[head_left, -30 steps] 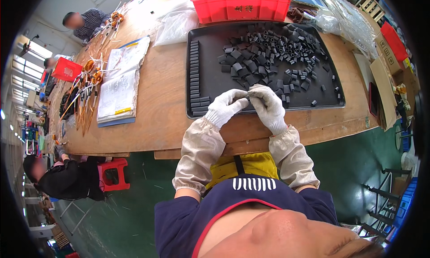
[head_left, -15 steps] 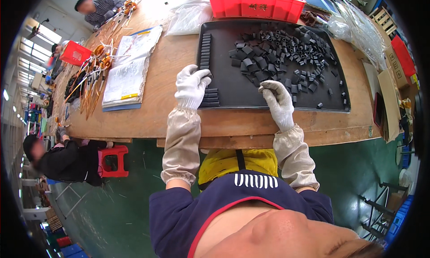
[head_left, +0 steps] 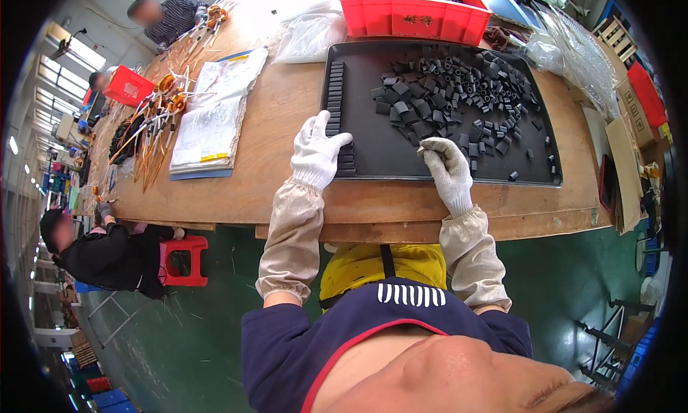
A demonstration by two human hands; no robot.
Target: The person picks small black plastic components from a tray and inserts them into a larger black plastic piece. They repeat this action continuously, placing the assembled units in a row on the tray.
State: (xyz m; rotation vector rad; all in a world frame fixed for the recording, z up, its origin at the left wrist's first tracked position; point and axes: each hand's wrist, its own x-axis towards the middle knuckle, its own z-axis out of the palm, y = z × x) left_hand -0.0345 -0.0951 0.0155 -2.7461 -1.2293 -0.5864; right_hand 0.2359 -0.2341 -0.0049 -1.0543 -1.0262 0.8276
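A black tray (head_left: 380, 162) lies on the wooden table (head_left: 287, 119). It holds a loose pile of small black blocks (head_left: 459, 101) and a neat row of the same blocks (head_left: 335, 90) along its left edge. My left hand (head_left: 319, 151), in a white glove, lies flat on the near end of that row, fingers touching it. My right hand (head_left: 446, 171), also gloved, rests on the tray at the near side of the pile. Its fingertips curl down by a block, and whether they pinch one is hidden.
A red bin (head_left: 408, 15) of black parts stands behind the tray, with clear plastic bags (head_left: 308, 33) beside it. An open booklet (head_left: 211, 119) and orange wire bundles (head_left: 154, 126) lie to the left. Other people sit at the far left, near a red stool (head_left: 183, 259).
My hands, held together at the tray's near edge, have parted: the left went to the row of blocks, the right toward the pile.
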